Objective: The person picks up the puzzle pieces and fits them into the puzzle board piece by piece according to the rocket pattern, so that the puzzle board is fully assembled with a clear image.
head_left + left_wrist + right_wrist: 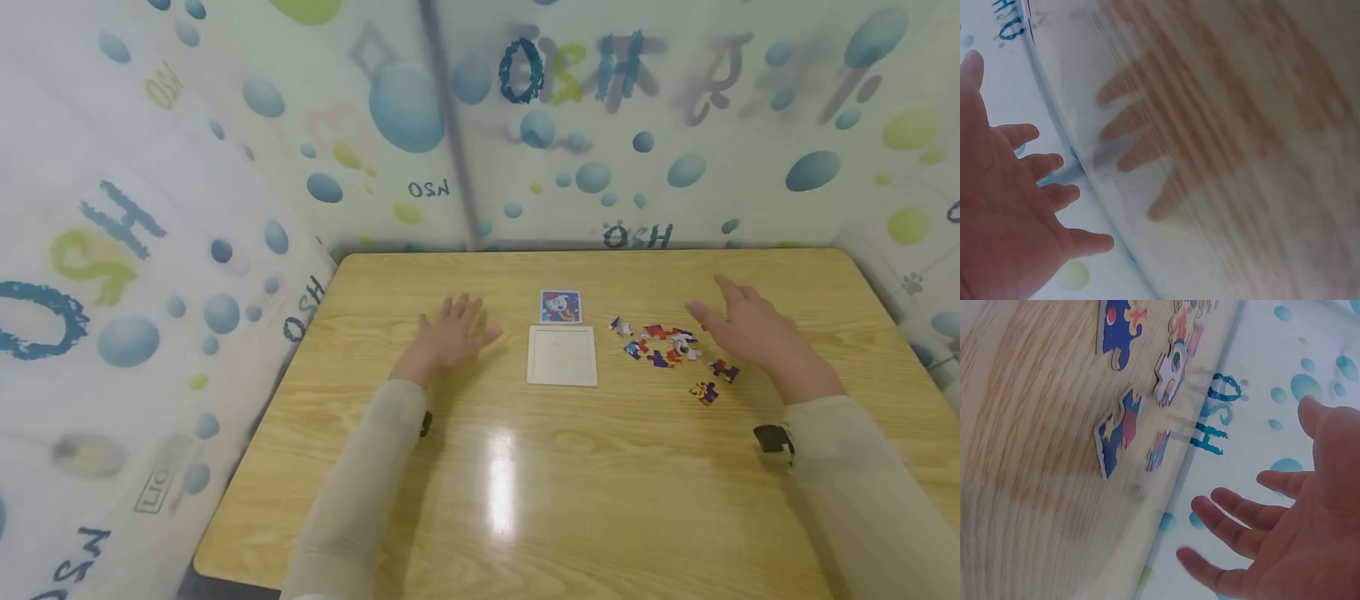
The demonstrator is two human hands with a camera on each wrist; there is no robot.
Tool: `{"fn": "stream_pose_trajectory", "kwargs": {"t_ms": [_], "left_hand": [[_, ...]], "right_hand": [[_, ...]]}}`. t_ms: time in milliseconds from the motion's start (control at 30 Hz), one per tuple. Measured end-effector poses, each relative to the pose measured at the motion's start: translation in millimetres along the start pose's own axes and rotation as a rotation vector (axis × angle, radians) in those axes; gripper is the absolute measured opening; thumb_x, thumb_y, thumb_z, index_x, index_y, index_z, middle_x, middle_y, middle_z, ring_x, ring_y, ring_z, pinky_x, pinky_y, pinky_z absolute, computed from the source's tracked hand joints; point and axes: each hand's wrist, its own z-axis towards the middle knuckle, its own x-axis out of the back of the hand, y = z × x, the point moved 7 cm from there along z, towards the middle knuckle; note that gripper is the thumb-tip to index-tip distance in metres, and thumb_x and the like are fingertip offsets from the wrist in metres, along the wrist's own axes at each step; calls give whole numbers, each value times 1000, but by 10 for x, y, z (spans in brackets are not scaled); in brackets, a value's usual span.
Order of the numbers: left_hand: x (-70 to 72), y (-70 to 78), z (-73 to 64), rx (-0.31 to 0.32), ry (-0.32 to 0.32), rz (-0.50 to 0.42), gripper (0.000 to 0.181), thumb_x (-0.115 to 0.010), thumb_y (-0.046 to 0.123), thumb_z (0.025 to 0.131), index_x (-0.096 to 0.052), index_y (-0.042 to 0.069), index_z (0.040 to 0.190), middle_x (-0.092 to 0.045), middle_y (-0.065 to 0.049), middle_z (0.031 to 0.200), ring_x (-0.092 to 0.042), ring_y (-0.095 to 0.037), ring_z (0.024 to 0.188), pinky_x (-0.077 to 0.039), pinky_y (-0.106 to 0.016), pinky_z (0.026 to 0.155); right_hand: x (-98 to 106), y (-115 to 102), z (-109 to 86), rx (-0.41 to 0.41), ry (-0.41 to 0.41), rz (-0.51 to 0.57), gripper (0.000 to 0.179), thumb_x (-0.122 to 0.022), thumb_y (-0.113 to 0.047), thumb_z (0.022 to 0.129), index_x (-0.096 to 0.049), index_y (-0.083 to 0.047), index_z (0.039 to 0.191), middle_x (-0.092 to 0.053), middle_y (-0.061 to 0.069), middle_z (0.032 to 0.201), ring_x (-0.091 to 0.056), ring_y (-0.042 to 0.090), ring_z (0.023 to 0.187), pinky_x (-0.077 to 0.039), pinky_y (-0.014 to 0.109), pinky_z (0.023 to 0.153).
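My left hand (447,337) is spread above the table, left of a white square puzzle tray (561,357), and holds nothing. In the left wrist view its fingers (1054,197) are splayed, with their reflection on the tabletop. Over on the right, my right hand (761,337) hovers with fingers apart beside a loose heap of jigsaw pieces (658,358). The right wrist view shows that hand (1291,531) off the surface, near several puzzle pieces (1119,434) in purple, red and orange. A small picture card (560,307) with a white cartoon figure lies just behind the tray.
The wooden table (600,500) carries all these things. A patterned curtain wall (675,133) with bubbles and lettering rises behind its far edge, and another stands along the left side. Two pieces lie nearer the front, one a yellow-and-purple piece (704,392).
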Motion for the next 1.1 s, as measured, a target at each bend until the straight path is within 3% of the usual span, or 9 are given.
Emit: {"fn": "stream_pose_trajectory", "kwargs": {"t_ms": [100, 233, 367, 533, 700, 867, 1100], "left_hand": [[-16, 62, 6, -25, -26, -18, 95, -34, 81, 101, -15, 23, 173, -5, -10, 182, -1, -40, 169, -4, -80, 128], [-30, 157, 6, -49, -59, 5, 97, -43, 81, 99, -18, 23, 173, -11, -11, 181, -5, -40, 168, -6, -78, 129], [-48, 285, 6, -100, -78, 8, 101, -55, 79, 95, -19, 25, 172, -12, -11, 181, -4, -40, 168, -3, -79, 128], [-138, 399, 27, -141, -131, -57, 108, -65, 80, 89, -15, 33, 172, -1, -11, 182, 4, -43, 168, 3, -81, 126], [-190, 445, 37, -114, -166, -110, 115, -74, 78, 83, -16, 34, 172, 4, -13, 181, 8, -45, 166, 7, -81, 125], [-205, 499, 45, -84, -193, -75, 116, -75, 78, 81, -18, 34, 172, 6, -13, 181, 9, -45, 166, 9, -80, 125], [-207, 565, 40, -47, -206, -56, 114, -78, 74, 82, -20, 33, 171, 8, -14, 180, 11, -47, 165, 10, -80, 124]], "right_hand": [[-23, -68, 83, 22, 12, 32, 101, -30, -72, 107, 0, 2, 169, -31, 48, 157, -43, 66, 136, -38, 83, 106], [-134, -193, 245, 58, -17, 105, 86, -46, -59, 109, -24, 6, 163, -58, 40, 135, -69, 45, 104, -60, 56, 84], [-281, -279, 362, 75, -81, 143, 69, -55, -44, 110, -34, 6, 154, -64, 35, 128, -71, 29, 87, -59, 39, 68], [-407, -286, 387, 87, -129, 152, 62, -60, -33, 109, -39, 9, 149, -67, 32, 121, -68, 27, 87, -55, 35, 68], [-487, -263, 343, 94, -163, 152, 62, -62, -35, 108, -42, 10, 146, -65, 32, 121, -64, 30, 90, -52, 35, 70], [-536, -271, 326, 102, -167, 149, 58, -62, -34, 108, -42, 7, 142, -64, 34, 123, -59, 27, 85, -48, 32, 68], [-583, -275, 365, 77, -147, 101, 55, -59, -35, 109, -41, 7, 140, -64, 22, 103, -52, 25, 77, -43, 33, 64]]}}
